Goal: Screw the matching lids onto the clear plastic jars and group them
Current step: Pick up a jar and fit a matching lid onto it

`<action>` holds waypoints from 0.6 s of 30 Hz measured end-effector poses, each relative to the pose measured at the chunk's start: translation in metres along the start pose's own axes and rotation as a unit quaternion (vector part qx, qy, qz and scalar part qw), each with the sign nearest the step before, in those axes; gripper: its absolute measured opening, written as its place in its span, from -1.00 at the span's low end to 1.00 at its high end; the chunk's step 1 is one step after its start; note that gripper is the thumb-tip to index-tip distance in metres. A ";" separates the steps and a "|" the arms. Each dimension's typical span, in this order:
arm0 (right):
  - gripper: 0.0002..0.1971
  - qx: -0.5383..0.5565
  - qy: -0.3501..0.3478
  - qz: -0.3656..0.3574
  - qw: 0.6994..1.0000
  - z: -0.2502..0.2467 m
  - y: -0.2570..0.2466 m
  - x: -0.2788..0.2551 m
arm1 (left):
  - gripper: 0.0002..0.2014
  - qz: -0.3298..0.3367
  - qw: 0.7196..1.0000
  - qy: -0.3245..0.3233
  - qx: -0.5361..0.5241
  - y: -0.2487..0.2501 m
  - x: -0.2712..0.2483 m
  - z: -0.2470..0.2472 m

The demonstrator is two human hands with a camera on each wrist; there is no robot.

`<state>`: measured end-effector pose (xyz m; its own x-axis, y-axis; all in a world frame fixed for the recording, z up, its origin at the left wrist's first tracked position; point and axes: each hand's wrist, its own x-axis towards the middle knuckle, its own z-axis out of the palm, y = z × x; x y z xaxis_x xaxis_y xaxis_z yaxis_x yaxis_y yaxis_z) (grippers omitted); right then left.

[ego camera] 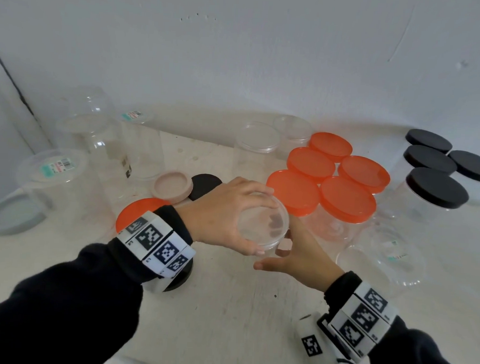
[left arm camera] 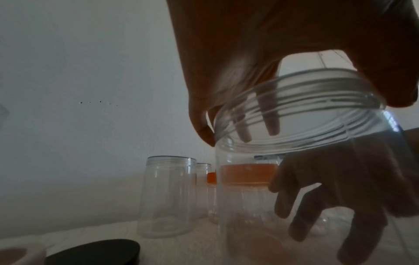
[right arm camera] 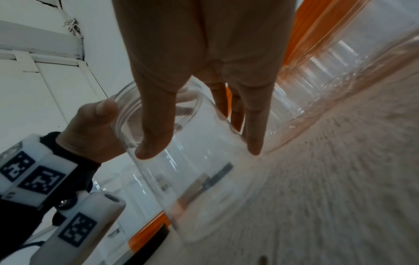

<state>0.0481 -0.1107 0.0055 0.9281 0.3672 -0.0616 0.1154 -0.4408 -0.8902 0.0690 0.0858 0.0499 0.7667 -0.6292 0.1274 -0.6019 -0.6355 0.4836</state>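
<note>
An open clear jar (ego camera: 261,224) stands on the white table (ego camera: 226,306), just left of the orange-lidded group. My left hand (ego camera: 231,212) grips its threaded rim (left arm camera: 294,111) from above, thumb near me and fingers on the far side. My right hand (ego camera: 293,254) is lower down at the jar's right side, with straight, spread fingers (right arm camera: 251,141) along the wall and the thumb (right arm camera: 154,139) across the front. Through the plastic the right hand's fingers (left arm camera: 317,200) show behind the jar (right arm camera: 204,179). The jar has no lid on it.
Several orange-lidded jars (ego camera: 343,198) stand right of my hands, with black-lidded jars (ego camera: 436,186) beyond. Loose lids lie to the left: pink (ego camera: 173,185), black (ego camera: 205,181), orange (ego camera: 137,212), grey-blue (ego camera: 14,214). Upturned clear jars (ego camera: 91,135) fill the left, open ones (ego camera: 257,138) the back.
</note>
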 end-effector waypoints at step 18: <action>-0.09 -0.405 -0.198 -0.077 0.889 -0.029 -0.101 0.017 | 0.04 -0.136 0.921 0.101 -0.351 -0.018 -0.029 0.045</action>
<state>0.0622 -0.0837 0.1069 0.6995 0.6640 -0.2642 0.5972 -0.7462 -0.2942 0.0479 0.0956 -0.0015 0.9361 -0.3490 0.0434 -0.1433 -0.2659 0.9533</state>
